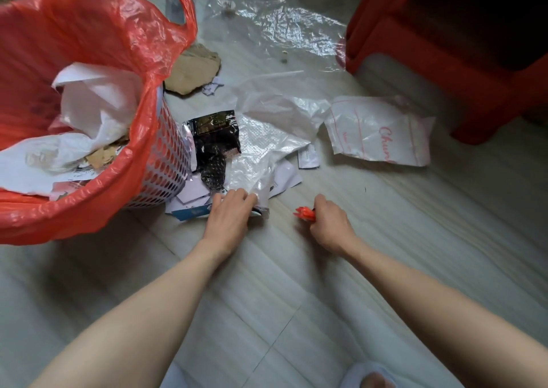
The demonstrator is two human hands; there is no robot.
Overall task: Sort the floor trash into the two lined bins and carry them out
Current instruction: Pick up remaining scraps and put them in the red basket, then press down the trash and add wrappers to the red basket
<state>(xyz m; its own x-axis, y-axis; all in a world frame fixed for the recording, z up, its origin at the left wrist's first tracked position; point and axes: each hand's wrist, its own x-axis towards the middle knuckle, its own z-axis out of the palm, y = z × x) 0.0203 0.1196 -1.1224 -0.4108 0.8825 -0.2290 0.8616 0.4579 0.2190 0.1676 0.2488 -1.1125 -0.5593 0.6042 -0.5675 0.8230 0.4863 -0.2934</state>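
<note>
A white perforated bin (pixel 166 165) lined with a red bag (pixel 89 46) stands at the left, holding paper and cardboard scraps. Beside it lies a pile of floor trash: a black foil packet (pixel 216 138), a white plastic bag (pixel 267 144), paper scraps (pixel 192 195). My left hand (pixel 231 212) grips the near edge of the white plastic bag. My right hand (pixel 332 224) pinches a small red wrapper (pixel 304 213) just above the floor, apart from the pile.
A torn cardboard piece (pixel 192 73) lies behind the bin. A clear plastic sheet (pixel 275 29) spreads farther back. A white bag with red lettering (pixel 382 132) lies to the right. A red plastic stool (pixel 430 61) stands at the upper right. My slippered foot (pixel 370 378) shows at the bottom.
</note>
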